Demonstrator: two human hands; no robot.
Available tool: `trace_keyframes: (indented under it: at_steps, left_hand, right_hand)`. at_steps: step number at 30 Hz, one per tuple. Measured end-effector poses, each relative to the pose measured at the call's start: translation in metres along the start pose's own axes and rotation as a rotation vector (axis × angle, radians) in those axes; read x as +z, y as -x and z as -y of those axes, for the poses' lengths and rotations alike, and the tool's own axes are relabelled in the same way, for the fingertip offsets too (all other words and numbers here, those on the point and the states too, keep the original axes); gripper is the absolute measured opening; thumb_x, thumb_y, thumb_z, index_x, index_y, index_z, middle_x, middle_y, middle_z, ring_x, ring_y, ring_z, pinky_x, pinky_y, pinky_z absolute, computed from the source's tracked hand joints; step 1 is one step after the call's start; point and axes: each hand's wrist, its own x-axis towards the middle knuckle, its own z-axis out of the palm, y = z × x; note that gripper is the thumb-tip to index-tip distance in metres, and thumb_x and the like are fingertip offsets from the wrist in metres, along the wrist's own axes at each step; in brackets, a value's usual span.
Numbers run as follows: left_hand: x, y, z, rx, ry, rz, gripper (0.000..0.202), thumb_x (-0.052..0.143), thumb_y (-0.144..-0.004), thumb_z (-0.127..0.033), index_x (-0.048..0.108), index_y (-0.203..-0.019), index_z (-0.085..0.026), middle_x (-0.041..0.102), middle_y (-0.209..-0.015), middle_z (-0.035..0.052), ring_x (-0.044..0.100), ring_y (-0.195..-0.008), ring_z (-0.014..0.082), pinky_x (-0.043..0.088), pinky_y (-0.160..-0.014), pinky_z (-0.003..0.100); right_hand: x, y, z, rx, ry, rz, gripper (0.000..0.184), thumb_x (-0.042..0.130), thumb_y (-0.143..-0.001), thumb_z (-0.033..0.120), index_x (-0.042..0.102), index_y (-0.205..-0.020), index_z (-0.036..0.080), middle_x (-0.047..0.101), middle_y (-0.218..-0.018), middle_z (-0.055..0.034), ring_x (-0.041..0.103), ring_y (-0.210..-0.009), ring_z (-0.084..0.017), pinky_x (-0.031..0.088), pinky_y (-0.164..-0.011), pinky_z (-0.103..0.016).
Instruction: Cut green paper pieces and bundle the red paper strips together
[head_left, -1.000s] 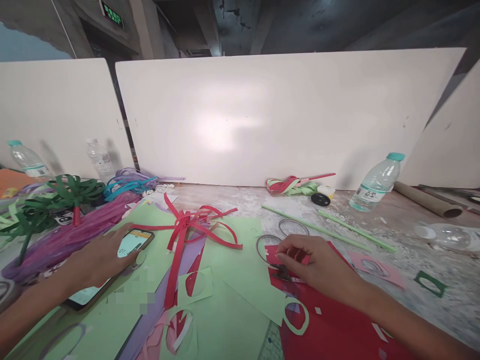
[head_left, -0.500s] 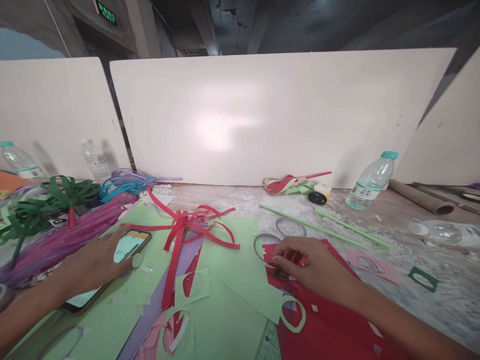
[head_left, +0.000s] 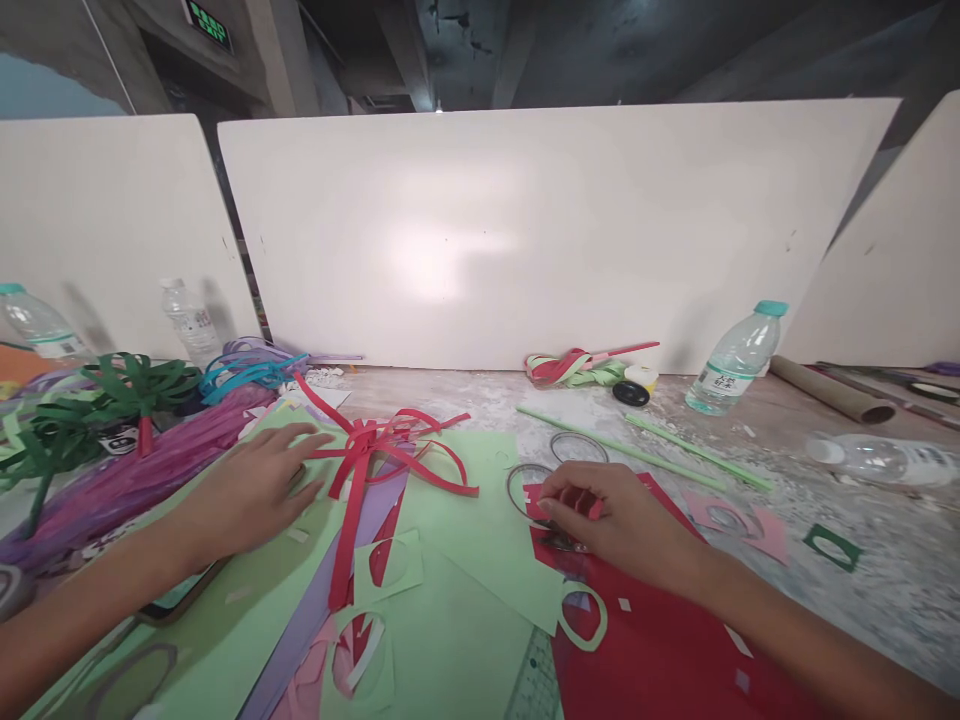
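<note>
My left hand [head_left: 251, 490] lies flat with fingers stretched out over a phone [head_left: 180, 598], of which only the lower edge shows; its fingertips reach toward a bow of red paper strips [head_left: 375, 445]. My right hand [head_left: 607, 520] rests on a red paper sheet [head_left: 660, 650], fingers curled in a pinch around a small red paper piece [head_left: 577, 505]. A dark object, partly hidden, lies under that hand. Light green sheets [head_left: 465, 560] spread between the two hands.
Thin wire rings [head_left: 574, 447] and green straws [head_left: 652, 455] lie beyond my right hand. Water bottles [head_left: 731, 360] stand or lie at right and far left. Green paper plants [head_left: 127, 385], purple strips, a cardboard tube [head_left: 829, 388] and white boards [head_left: 525, 230] border the table.
My left hand has slid forward and right over the phone toward the red bow, covering the screen. My right hand has stayed on the red sheet, fingers curling tighter.
</note>
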Motion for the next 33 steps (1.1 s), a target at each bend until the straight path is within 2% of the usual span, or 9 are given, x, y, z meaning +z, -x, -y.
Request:
trace_keyframes:
  at_steps: [2, 4, 7, 10, 12, 17, 21, 25, 33]
  left_hand:
    - [-0.005, -0.018, -0.026, 0.207, -0.027, 0.007, 0.041, 0.041, -0.085, -0.031, 0.057, -0.123, -0.027, 0.054, -0.13, 0.0077, 0.048, -0.119, 0.0284, 0.032, -0.1, 0.039]
    - [-0.001, -0.035, -0.049, 0.29, -0.008, 0.063, 0.042, 0.041, -0.083, -0.024, 0.058, -0.121, -0.028, 0.064, -0.113, 0.0093, 0.058, -0.104, 0.0276, 0.041, -0.087, 0.037]
    - [0.016, -0.057, -0.067, 0.169, 0.01, 0.084, 0.048, 0.049, -0.075, -0.021, 0.058, -0.122, -0.024, 0.069, -0.079, 0.012, 0.063, -0.075, 0.0315, 0.043, -0.069, 0.038]
    - [0.023, -0.075, -0.066, 0.109, 0.104, 0.004, 0.028, 0.047, -0.077, -0.024, 0.07, -0.092, -0.02, 0.067, -0.072, 0.0118, 0.061, -0.071, 0.0292, 0.04, -0.065, 0.035]
    - [0.013, -0.085, -0.06, 0.083, 0.178, -0.034, 0.029, 0.041, -0.084, -0.03, 0.068, -0.08, -0.019, 0.064, -0.066, 0.0075, 0.058, -0.063, 0.0233, 0.037, -0.058, 0.029]
    - [-0.035, -0.096, -0.06, -0.006, 1.081, -0.089, 0.041, 0.051, -0.083, -0.038, 0.046, -0.05, -0.015, 0.039, -0.047, -0.003, 0.033, -0.042, 0.0075, 0.026, -0.045, 0.021]
    - [-0.052, -0.093, -0.079, -0.025, 1.756, 0.046, 0.014, 0.058, -0.081, -0.025, 0.061, -0.074, -0.013, 0.044, -0.053, -0.0037, 0.036, -0.043, 0.0061, 0.031, -0.043, 0.018]
    - [-0.046, -0.092, -0.087, 0.024, 2.156, 0.108, 0.01, 0.056, -0.083, -0.022, 0.063, -0.085, -0.014, 0.035, -0.046, -0.0073, 0.04, -0.041, 0.0069, 0.041, -0.047, 0.019]
    - [-0.002, -0.089, -0.097, -0.127, 2.44, 0.075, 0.013, 0.055, -0.085, -0.025, 0.059, -0.074, -0.018, 0.054, -0.058, -0.0036, 0.053, -0.05, 0.0084, 0.047, -0.055, 0.021]
  right_hand:
    - [0.0, -0.003, 0.005, -0.029, 0.009, 0.002, 0.016, 0.053, -0.084, 0.029, 0.066, -0.078, 0.022, 0.066, -0.072, -0.0021, 0.058, -0.063, -0.015, 0.044, -0.055, -0.026]
    - [0.0, -0.006, 0.011, -0.069, 0.037, -0.011, 0.015, 0.053, -0.084, 0.028, 0.065, -0.077, 0.022, 0.066, -0.073, -0.0022, 0.058, -0.062, -0.015, 0.044, -0.055, -0.026]
    - [0.001, -0.009, 0.018, -0.12, 0.081, -0.047, 0.014, 0.052, -0.083, 0.026, 0.065, -0.077, 0.022, 0.066, -0.074, -0.0018, 0.058, -0.063, -0.015, 0.044, -0.057, -0.027]
    - [0.001, -0.01, 0.022, -0.143, 0.097, -0.068, 0.014, 0.052, -0.082, 0.024, 0.064, -0.076, 0.022, 0.066, -0.072, -0.0011, 0.058, -0.063, -0.015, 0.044, -0.056, -0.026]
    - [0.0, -0.011, 0.022, -0.144, 0.085, -0.082, 0.013, 0.052, -0.082, 0.024, 0.064, -0.076, 0.022, 0.066, -0.072, -0.0012, 0.057, -0.062, -0.015, 0.044, -0.056, -0.026]
    - [-0.002, -0.019, 0.015, -0.057, -0.015, -0.128, 0.015, 0.054, -0.082, 0.029, 0.063, -0.074, 0.021, 0.063, -0.066, -0.0001, 0.054, -0.059, -0.014, 0.042, -0.056, -0.026]
    - [-0.001, -0.028, 0.01, 0.016, -0.2, -0.084, 0.018, 0.055, -0.082, 0.035, 0.061, -0.076, 0.019, 0.059, -0.065, 0.0004, 0.05, -0.057, -0.012, 0.038, -0.05, -0.023]
    - [0.001, -0.031, 0.01, 0.025, -0.349, 0.045, 0.021, 0.057, -0.082, 0.039, 0.061, -0.079, 0.018, 0.058, -0.067, -0.0001, 0.053, -0.06, -0.013, 0.04, -0.053, -0.023]
    - [0.009, -0.033, 0.017, -0.022, -0.461, 0.088, 0.018, 0.061, -0.079, 0.037, 0.061, -0.076, 0.019, 0.057, -0.078, -0.0006, 0.051, -0.066, -0.013, 0.042, -0.058, -0.024]
